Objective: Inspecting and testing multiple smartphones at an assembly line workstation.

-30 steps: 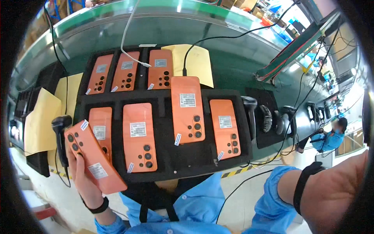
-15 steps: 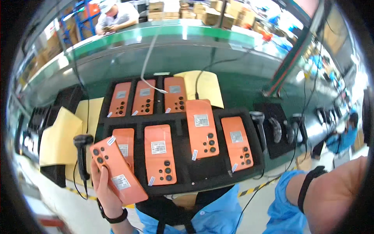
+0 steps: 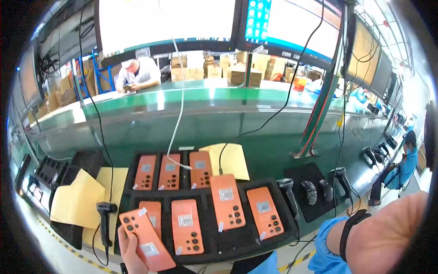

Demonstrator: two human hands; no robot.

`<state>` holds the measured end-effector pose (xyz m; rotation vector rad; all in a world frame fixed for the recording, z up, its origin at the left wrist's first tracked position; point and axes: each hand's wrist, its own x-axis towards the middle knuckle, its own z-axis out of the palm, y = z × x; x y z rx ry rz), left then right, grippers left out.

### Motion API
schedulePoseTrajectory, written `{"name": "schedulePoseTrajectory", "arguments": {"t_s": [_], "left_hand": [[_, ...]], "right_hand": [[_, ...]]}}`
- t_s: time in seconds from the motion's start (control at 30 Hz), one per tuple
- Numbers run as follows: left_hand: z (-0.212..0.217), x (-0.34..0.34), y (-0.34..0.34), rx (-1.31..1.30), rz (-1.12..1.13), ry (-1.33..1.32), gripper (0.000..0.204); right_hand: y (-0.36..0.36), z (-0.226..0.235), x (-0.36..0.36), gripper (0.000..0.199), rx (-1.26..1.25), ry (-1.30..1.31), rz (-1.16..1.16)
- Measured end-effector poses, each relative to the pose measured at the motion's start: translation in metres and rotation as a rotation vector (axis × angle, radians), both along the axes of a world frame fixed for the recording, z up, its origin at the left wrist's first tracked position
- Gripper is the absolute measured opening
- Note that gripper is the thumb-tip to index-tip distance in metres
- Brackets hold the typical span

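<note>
My left hand (image 3: 131, 254) is closed around an orange smartphone (image 3: 153, 257), back side up, its camera lenses at the upper left and a white label on it. It is held tilted over the front left of a black foam tray (image 3: 207, 246). Several more orange phones lie in the tray's slots. One of them, an orange phone (image 3: 226, 208) right of the middle, has a black cable (image 3: 221, 168) at its top end. My right hand (image 3: 394, 233) is raised at the right, a black band at its wrist; its fingers are out of view.
A black barcode scanner (image 3: 106, 223) stands left of the tray; more scanners (image 3: 342, 180) are at the right. Yellow paper sheets (image 3: 75, 201) lie at the left. A white cable (image 3: 182, 109) hangs over the tray. Monitors (image 3: 166, 27) are above. One person sits across the bench, another far right.
The view has tilted up, bringing the monitors in and shifting the tray lower. The phone stays in my left hand. My right arm remains raised at the right.
</note>
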<state>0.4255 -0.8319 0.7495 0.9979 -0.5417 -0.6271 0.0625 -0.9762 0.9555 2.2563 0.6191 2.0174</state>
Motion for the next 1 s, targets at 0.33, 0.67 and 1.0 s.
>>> {"name": "schedulePoseTrajectory", "arguments": {"t_s": [0.33,0.67,1.0], "left_hand": [[0.004,-0.006,-0.01,-0.053,-0.025,0.079,0.034],[0.006,-0.007,-0.006,-0.07,-0.038,0.086,0.03],[0.004,-0.003,0.006,-0.092,-0.035,0.099,0.032]], "right_hand": [[0.014,0.025,0.009,0.017,-0.017,0.002,-0.054],[0.024,0.028,0.02,0.018,-0.023,-0.031,-0.049],[0.023,-0.009,0.058,0.019,0.021,0.025,-0.162]]}}
